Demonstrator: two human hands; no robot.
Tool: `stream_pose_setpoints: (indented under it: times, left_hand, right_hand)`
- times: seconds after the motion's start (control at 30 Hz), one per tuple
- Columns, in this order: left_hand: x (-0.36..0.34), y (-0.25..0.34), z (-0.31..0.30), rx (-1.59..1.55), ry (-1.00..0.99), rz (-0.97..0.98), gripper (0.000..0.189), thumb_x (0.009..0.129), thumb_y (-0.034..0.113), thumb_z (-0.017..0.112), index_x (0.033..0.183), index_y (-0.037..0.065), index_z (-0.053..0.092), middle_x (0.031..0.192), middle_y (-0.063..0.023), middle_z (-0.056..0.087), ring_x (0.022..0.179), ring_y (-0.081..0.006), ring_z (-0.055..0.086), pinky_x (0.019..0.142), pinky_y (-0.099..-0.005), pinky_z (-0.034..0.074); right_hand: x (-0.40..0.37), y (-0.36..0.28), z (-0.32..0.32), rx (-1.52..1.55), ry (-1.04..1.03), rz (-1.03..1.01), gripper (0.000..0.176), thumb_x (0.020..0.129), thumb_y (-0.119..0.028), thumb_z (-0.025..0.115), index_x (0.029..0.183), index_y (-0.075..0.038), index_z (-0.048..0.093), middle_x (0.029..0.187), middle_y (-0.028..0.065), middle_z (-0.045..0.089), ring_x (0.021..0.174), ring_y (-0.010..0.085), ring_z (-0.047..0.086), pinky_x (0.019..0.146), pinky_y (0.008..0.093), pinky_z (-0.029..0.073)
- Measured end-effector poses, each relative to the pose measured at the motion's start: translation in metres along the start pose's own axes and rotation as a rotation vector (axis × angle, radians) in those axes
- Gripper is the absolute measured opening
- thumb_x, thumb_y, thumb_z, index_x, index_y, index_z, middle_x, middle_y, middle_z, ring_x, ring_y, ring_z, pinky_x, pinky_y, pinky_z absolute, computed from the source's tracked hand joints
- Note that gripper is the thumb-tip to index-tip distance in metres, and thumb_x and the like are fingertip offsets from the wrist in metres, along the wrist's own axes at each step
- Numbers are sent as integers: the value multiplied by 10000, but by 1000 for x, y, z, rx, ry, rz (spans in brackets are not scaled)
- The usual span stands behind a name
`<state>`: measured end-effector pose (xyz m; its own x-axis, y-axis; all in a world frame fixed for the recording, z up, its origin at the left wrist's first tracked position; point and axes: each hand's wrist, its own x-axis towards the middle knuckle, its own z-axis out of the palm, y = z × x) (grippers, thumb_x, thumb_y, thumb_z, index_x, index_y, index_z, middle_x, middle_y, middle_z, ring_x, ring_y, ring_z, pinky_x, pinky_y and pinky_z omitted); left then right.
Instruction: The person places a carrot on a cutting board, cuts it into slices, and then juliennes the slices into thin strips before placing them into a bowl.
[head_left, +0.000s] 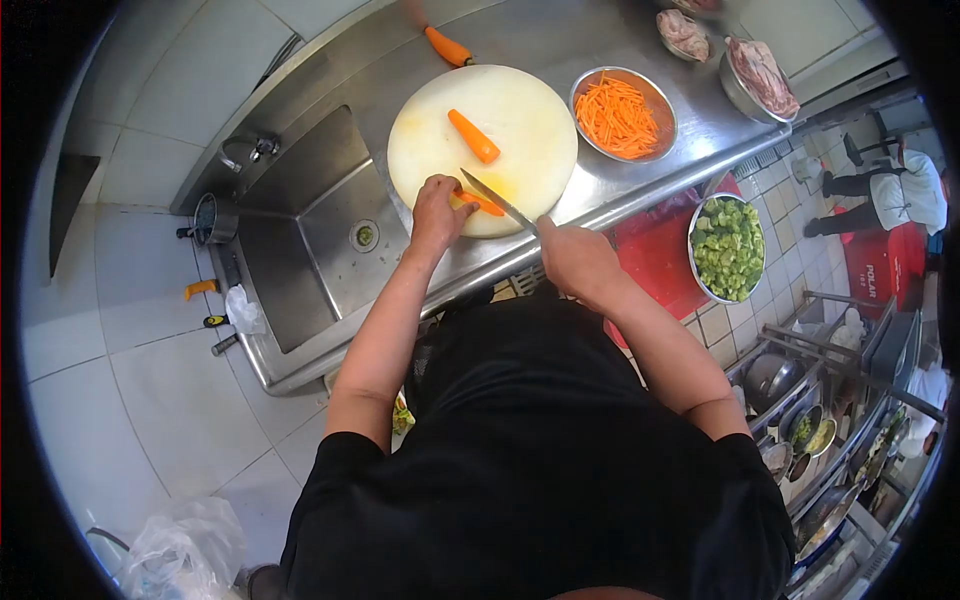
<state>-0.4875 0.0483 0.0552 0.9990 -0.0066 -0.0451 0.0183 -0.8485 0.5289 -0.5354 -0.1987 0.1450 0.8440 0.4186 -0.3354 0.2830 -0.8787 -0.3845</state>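
My right hand [578, 262] is wrapped round the handle of a kitchen knife [502, 205], whose blade points up and left over the round white cutting board [545, 110]. My left hand [438, 212] presses its fingertips on a piece of carrot [482, 203] near the board's lower edge, just beside the blade. A larger peeled carrot length [473, 137] lies loose at the middle of the board. Past the far rim, another carrot [448, 46] rests on the steel counter. The knife handle is mostly hidden in my fist.
A steel bowl of carrot strips [617, 115] stands right of the board, with bowls of raw meat [757, 78] beyond. A steel sink [300, 240] is at left. Below the counter at right sits a bowl of chopped green vegetables [727, 248]. Another person [890, 195] stands far right.
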Motion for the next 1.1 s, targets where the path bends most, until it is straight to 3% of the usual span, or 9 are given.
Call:
stream_pose_setpoints:
  times: [0.4,0.57,0.77,0.97,1.1]
  left_hand:
    - [-3,5,3,-40,68,-40,388,734,196,879,993,17,652,1143,-148,567,1101,-326,566,956,-408,484]
    - [-1,-6,8,-126,77,23,374,736,166,872,993,1,656,1111,-141,587,1080,-330,579,949,-406,488]
    - [1,-2,7,-122,51,6,364,746,151,861,996,-6,648,1122,-146,593,1088,-335,581,951,-401,486]
    - [-2,-2,7,-140,68,42,360,761,160,850,1007,-9,649,1128,-156,591,1097,-344,577,958,-402,479]
    - [0,-1,5,-127,76,61,338,771,147,839,1003,-7,648,1125,-158,593,1096,-345,577,955,-403,481]
  right_hand:
    - [1,-5,-10,-92,-136,18,178,946,-87,476,1087,18,506,849,227,706,856,397,715,745,510,563]
    - [9,7,14,-69,-57,-25,163,956,-81,453,1085,11,492,863,231,702,842,405,716,732,517,563]
    - [25,-20,-17,-54,-98,-37,161,965,-95,444,1083,8,480,874,246,706,842,415,714,724,519,566]
    - [15,-4,15,-37,-96,4,164,968,-89,421,1068,18,494,880,278,698,866,418,714,757,530,559]
    - [31,-21,-10,-1,-72,-26,157,959,-84,436,1066,17,492,879,290,693,879,423,712,775,534,559]
